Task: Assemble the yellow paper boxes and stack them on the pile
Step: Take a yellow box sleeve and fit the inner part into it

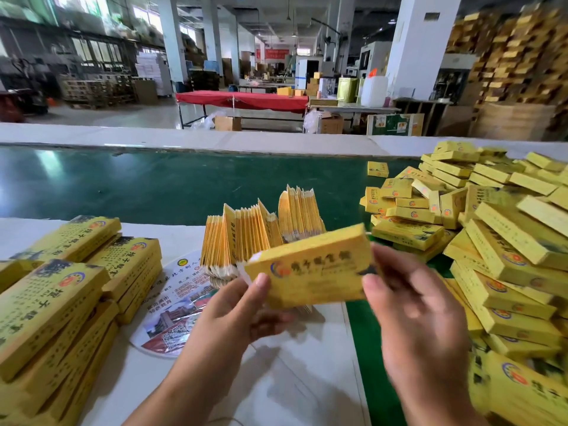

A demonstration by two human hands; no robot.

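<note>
A yellow paper box (313, 265) with printed characters and a round logo hangs in the air at the middle of the view, tilted up to the right. My left hand (242, 315) pinches its left end, thumb on the front face. My right hand (412, 305) holds its right end, blurred by motion, thumb against the box's edge. Behind the box stand bundles of flat folded box blanks (258, 235) on their edges. A big loose pile of assembled yellow boxes (498, 250) fills the right side.
Stacks of flat yellow blanks (61, 296) lie at the left on the white table (292, 379). A round printed fan (178, 305) lies under my left hand. A green conveyor belt (153, 182) runs across behind. Factory floor and tables lie beyond.
</note>
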